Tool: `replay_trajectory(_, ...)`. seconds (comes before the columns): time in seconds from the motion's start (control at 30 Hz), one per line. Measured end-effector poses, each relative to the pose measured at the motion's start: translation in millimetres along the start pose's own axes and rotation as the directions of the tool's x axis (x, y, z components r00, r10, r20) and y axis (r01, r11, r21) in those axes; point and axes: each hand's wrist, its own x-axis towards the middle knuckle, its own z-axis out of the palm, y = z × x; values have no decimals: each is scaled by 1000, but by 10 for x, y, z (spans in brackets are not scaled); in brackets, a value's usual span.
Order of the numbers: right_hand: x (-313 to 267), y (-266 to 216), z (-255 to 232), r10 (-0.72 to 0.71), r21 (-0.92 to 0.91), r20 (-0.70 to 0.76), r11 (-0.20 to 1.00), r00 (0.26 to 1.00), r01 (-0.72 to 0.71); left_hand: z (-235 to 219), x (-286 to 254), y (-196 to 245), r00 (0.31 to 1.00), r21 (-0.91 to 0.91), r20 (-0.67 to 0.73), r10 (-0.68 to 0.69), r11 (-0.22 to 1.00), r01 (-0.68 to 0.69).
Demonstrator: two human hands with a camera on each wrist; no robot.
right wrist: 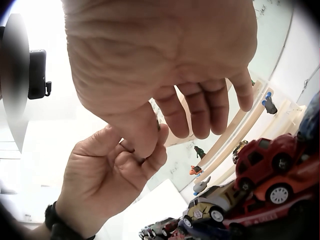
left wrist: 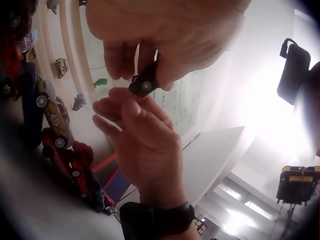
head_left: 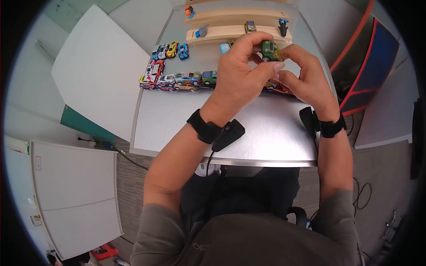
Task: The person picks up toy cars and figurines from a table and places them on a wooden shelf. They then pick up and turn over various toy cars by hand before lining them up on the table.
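A small green toy car (head_left: 270, 50) is held up over the table, pinched between the thumb and fingers of my left hand (head_left: 239, 73). My right hand (head_left: 310, 73) is close on the car's right side, its loosely bent fingers right at the car. In the left wrist view the car (left wrist: 145, 82) looks dark, with a wheel showing, and the right hand (left wrist: 150, 145) is just beneath it, thumb apart from the fingers. The left hand's fingers (right wrist: 150, 162) hide most of the car in the right wrist view.
Toy cars (head_left: 188, 78) stand in a row across the silver table (head_left: 266, 133), with more cars (head_left: 171, 50) at the back left. Behind them a wooden stepped rack (head_left: 230, 32) bears a gold car (head_left: 250, 26) and small animal figures (head_left: 283, 27). A blue cube (head_left: 225, 47) lies before the rack.
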Motion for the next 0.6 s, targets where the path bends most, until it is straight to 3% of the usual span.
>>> replay_trajectory(0.2,-3,13,49,-2,-11,57,1000,998,3,-48,-111,-86,994,-284,-16,-108,954,99)
replay_trajectory(0.3,8,-88,67,7,-3,71,1000,997,-7,-124,-138,-77,984,-331,-1,-179,928,168)
replay_trajectory(0.53,7,-154,118,-23,-3,29,1000,999,24,-153,-138,-106,994,-235,-44,-102,968,89)
replay_trajectory(0.6,-5,-169,110,-8,6,45,1000,999,8,-171,-145,-138,993,-207,-3,-114,972,111)
